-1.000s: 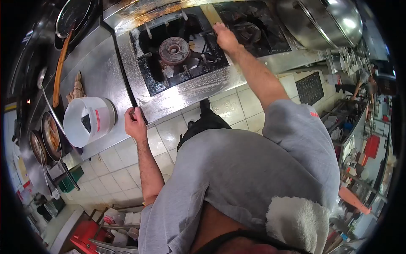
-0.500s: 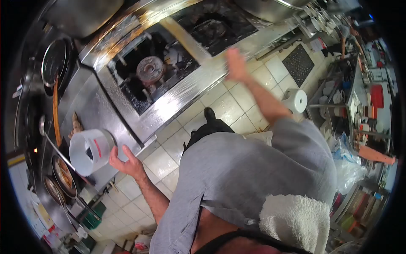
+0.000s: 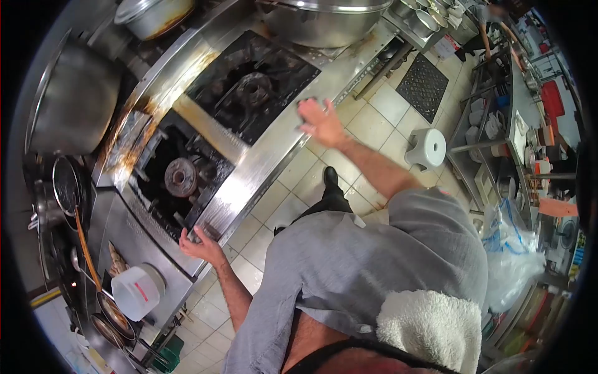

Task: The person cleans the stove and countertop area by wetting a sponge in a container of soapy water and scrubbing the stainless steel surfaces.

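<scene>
Over the front edge of the steel stove [image 3: 249, 177], my left hand [image 3: 204, 247] has its thumb and fingers apart and holds nothing I can see. It is near the closer burner [image 3: 181, 177]. My right hand [image 3: 322, 123] reaches out by the stove's front rim, close to the farther burner [image 3: 253, 89]. Its fingers are spread, with nothing visible in them; whether it touches the metal I cannot tell. Left of my left hand, a translucent white plastic tub [image 3: 136, 298] with a red mark stands on the steel counter.
Large steel pots [image 3: 78, 100] stand behind and beyond the burners. Pans, including a wooden-handled one [image 3: 87, 249], sit at the left. A white stool [image 3: 427, 148] and a black floor mat [image 3: 422, 87] are on the tiles. Shelves line the right; another person is at the far end.
My view has swung, bringing more of the pots into sight. My left hand has moved from beside the tub to the stove's front edge. My right hand's fingers now show more clearly.
</scene>
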